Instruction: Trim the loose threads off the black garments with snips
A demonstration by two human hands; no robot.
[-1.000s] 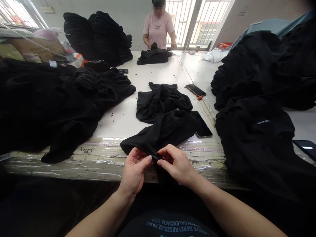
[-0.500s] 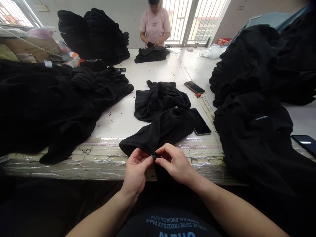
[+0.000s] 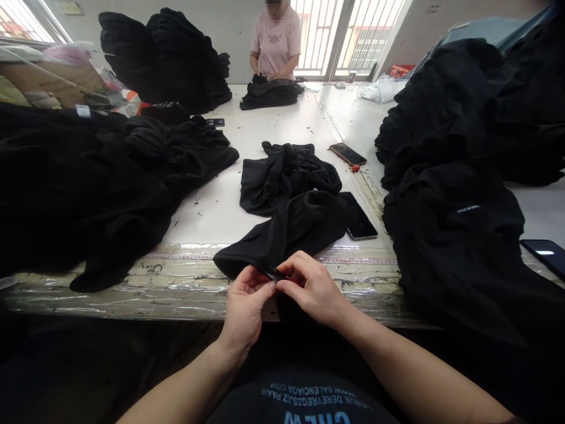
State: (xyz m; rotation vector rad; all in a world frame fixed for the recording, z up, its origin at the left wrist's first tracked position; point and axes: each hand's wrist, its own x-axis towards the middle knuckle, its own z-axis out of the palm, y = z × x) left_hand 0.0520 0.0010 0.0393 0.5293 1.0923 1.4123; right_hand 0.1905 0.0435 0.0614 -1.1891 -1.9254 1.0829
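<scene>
A black fleece garment [image 3: 282, 232] lies bunched on the white table [image 3: 207, 218], its near end pulled over the table's front edge. My left hand [image 3: 245, 300] and my right hand [image 3: 313, 288] pinch a narrow fold of its hem [image 3: 270, 272] between their fingertips. A tiny red item [image 3: 293, 278] shows by my right fingers, too small to identify. My fingers hide part of the hem. Another black garment [image 3: 286, 176] lies crumpled just beyond it.
Large black garment piles [image 3: 88, 182] [image 3: 454, 247] crowd both sides, with another pile [image 3: 165, 59] behind. Phones [image 3: 359, 217] [image 3: 348, 154] lie on the table. Across it, a co-worker [image 3: 276, 44] in a pink shirt handles black fabric [image 3: 270, 94]. Barred windows stand behind.
The whole view has tilted slightly, so the table sits a little higher in the picture. My hands remain pinched on the hem, with the red item showing a little more between them.
</scene>
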